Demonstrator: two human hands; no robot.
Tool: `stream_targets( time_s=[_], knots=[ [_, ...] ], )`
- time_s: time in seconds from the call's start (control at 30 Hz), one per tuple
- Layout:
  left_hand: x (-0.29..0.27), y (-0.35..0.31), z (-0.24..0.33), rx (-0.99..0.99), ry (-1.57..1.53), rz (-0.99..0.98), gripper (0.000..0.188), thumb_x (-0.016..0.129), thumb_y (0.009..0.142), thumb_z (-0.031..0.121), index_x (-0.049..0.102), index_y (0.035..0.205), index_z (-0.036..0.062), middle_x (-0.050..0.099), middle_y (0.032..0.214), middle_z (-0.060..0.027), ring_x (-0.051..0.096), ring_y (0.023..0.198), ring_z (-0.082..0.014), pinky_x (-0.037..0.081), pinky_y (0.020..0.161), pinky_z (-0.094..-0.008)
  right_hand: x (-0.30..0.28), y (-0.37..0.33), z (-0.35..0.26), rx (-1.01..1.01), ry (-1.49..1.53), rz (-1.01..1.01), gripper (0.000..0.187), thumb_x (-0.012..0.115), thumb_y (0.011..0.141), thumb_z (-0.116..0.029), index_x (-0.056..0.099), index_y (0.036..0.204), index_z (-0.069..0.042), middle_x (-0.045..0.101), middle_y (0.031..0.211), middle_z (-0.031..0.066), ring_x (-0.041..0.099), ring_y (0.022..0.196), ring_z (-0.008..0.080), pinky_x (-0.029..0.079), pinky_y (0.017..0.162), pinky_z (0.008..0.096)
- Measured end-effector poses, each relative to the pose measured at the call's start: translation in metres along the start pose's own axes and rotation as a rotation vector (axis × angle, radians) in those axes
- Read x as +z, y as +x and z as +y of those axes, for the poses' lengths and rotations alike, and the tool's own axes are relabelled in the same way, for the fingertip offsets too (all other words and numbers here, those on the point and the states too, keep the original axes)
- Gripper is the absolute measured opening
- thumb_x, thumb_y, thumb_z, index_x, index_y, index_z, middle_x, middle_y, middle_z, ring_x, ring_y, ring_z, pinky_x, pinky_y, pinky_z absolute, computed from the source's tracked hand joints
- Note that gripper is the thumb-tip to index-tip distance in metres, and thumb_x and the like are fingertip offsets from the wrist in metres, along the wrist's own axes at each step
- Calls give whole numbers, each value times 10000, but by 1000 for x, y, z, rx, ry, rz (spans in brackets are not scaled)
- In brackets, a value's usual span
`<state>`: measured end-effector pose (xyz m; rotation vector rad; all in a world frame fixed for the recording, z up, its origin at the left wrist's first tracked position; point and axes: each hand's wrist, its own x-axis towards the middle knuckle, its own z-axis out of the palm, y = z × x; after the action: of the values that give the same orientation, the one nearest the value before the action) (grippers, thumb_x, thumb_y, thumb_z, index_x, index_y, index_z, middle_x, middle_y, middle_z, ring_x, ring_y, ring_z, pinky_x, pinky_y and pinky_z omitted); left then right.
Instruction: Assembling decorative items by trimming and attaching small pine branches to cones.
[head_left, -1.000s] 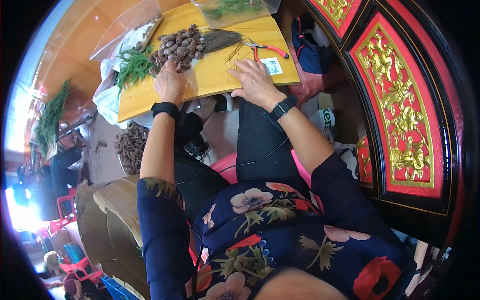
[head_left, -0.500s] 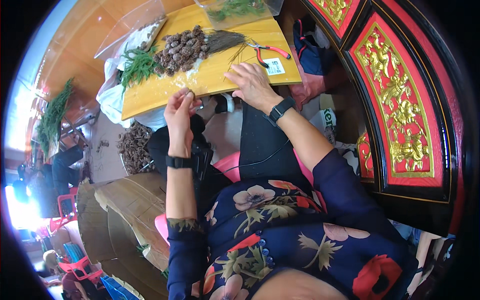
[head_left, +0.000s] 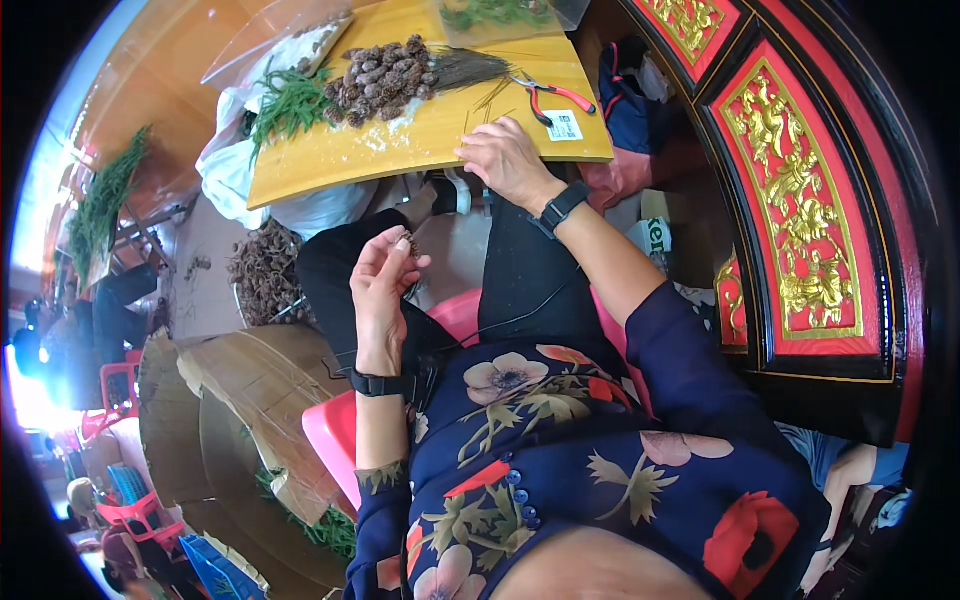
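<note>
Between the thumb and fingers of my left hand (head_left: 378,290) is a small brown pine cone (head_left: 412,244), held over my lap in front of the table. My right hand (head_left: 508,158) rests at the table's near edge, its fingers stretched over the top and bent a little. Beyond its fingertips lie a few loose dark wires (head_left: 490,98), beside a larger bundle of them (head_left: 470,67). Several pine cones (head_left: 380,82) are heaped left of the bundle. Red-handled pliers (head_left: 550,97) lie to the right, above a white printed label (head_left: 563,126) on the tabletop.
Green sprigs (head_left: 288,105) lie at the left of the yellow table (head_left: 400,155). A clear bin (head_left: 500,18) with greenery stands at its back. More cones fill a container (head_left: 265,275) on the floor. A torn cardboard box (head_left: 215,400) is at my left, a carved red-and-gold panel (head_left: 795,200) at my right.
My left hand has drawn back from the table edge toward my body, with the pine cone in it. My right hand stays at the edge, its fingers less spread.
</note>
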<state>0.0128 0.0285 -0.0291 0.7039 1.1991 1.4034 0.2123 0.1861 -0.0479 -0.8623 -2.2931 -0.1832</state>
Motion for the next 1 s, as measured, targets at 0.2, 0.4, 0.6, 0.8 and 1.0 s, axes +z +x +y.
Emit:
stream_targets(
  time_s=[0.2,0.4,0.6,0.8,1.0],
  knots=[
    [7,-7,3,16,4,-64,225,609,879,101,597,1092,29,639,876,-28,651,738,-128,456,598,-185,1,6,-6,9,-4,67,97,632,753,-207,676,767,-122,636,747,10,589,822,194,381,812,357],
    [6,-11,8,24,7,-63,245,601,885,102,585,1118,26,639,903,-36,650,743,-134,463,615,-190,-18,18,3,49,45,335,74,652,790,-157,673,812,-89,666,853,60,609,847,235,431,771,367],
    [12,-18,19,33,-12,-99,265,564,914,109,556,1167,34,630,975,-54,644,796,-142,478,667,-202,-21,25,11,313,180,451,74,628,839,-144,649,811,-79,638,801,87,605,761,284,457,674,359],
    [18,-26,29,35,-76,-204,282,525,936,112,525,1209,38,614,1033,-67,615,900,-144,480,730,-220,-10,24,9,319,130,381,77,597,863,-160,619,854,-87,627,802,82,592,813,275,439,703,378],
    [19,-31,34,63,-66,-211,293,530,933,110,518,1216,35,609,1051,-70,599,930,-141,477,742,-224,-14,37,3,182,-18,411,101,563,882,-188,577,881,-87,622,812,80,567,880,265,419,740,398]
  ],
)
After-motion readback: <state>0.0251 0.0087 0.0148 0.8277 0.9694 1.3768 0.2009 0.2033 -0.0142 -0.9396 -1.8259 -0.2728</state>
